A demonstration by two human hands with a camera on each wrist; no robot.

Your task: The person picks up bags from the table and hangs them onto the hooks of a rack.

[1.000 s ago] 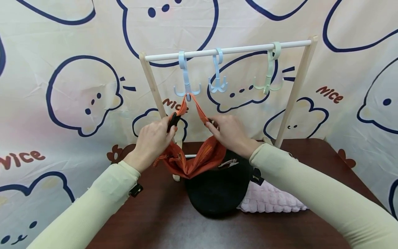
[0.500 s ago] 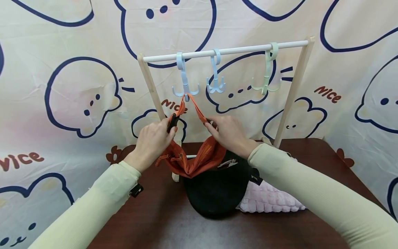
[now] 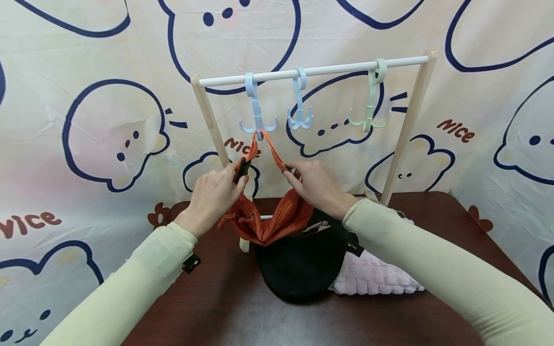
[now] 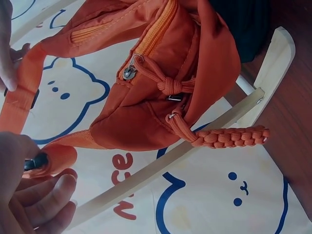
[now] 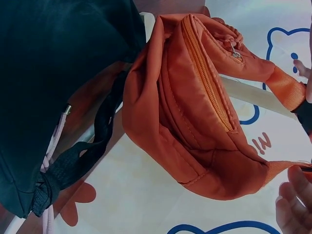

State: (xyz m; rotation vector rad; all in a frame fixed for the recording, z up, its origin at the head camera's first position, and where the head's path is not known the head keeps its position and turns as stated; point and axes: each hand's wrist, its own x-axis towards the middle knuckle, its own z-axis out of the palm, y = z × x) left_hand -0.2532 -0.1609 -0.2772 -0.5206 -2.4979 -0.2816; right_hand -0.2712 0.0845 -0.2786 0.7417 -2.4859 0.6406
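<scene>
An orange waist bag (image 3: 281, 223) hangs below the left light-blue hook (image 3: 257, 108), its strap (image 3: 273, 150) looped over the hook's front prong. My left hand (image 3: 212, 197) grips the strap's left side by a black buckle (image 3: 242, 169). On the other side, my right hand (image 3: 321, 185) pinches the strap between thumb and fingers. In the left wrist view the bag shows a zipper pull (image 4: 129, 73) and a braided orange cord (image 4: 231, 137). The right wrist view shows the bag's long zipper (image 5: 207, 73) closed, and only some fingertips (image 5: 297, 195) at the edge.
A rack with a white rail (image 3: 337, 69) also carries a second blue hook (image 3: 300, 105) and a green hook (image 3: 370, 103). Beneath the bag lies a black bag or cap-like item (image 3: 303, 269). A pink puffy cloth item (image 3: 374, 276) is beside it on the brown table (image 3: 207, 307).
The head view has shifted very slightly. Both hands keep their hold on the strap, and the waist bag hangs almost exactly where it was.
</scene>
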